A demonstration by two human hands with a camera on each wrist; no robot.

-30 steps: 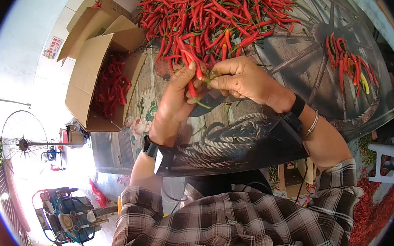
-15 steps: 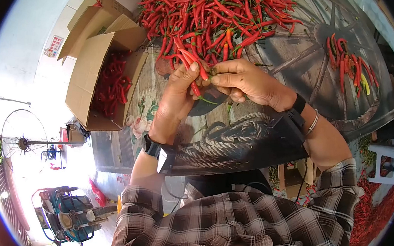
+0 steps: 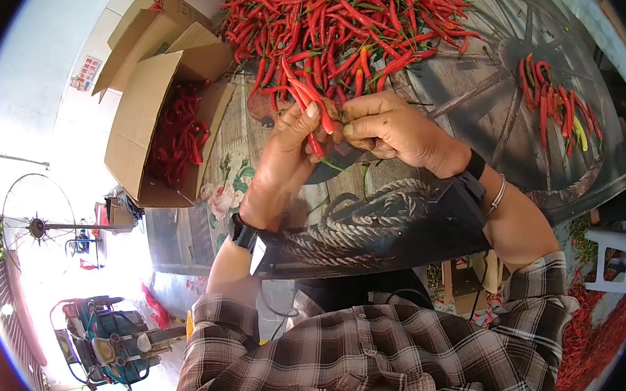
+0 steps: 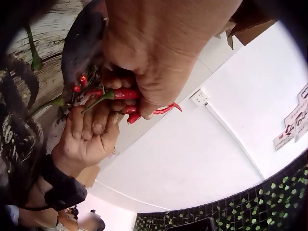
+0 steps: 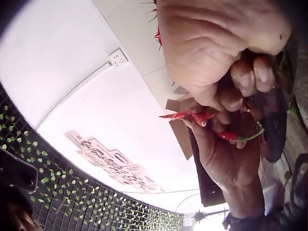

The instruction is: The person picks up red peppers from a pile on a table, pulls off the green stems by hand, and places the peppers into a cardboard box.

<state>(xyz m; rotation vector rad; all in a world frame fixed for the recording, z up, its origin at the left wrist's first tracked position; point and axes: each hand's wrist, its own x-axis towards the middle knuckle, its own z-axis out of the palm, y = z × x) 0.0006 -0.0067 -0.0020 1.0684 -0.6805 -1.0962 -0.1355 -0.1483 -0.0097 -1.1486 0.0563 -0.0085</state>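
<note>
Both hands are meeting in front of the body, just short of the main chilli pile (image 3: 328, 25) on the table (image 3: 456, 89). Left hand (image 3: 280, 148) is pointing away from the person, wrist low, thumb lying on top, fingers clamping a few red chillies (image 3: 326, 119). Right hand (image 3: 400, 135) is coming in from the right side, knuckles up, fingers curling and thumb tip meeting index finger right beside the chillies' blunt ends; can't tell if anything is sitting in that pinch.

Orientation, head view: the held chillies' long axis is running upper left to lower right. Thin tips are pointing away from the person, over the pile's near edge; blunt ends are facing the right fingertips. One stemmed chilli (image 3: 317, 147) is poking out below the left thumb, green stem aiming lower right. Left wrist view is showing that stem (image 4: 100, 101) slanting to lower left, red body running right into the grip.
</note>
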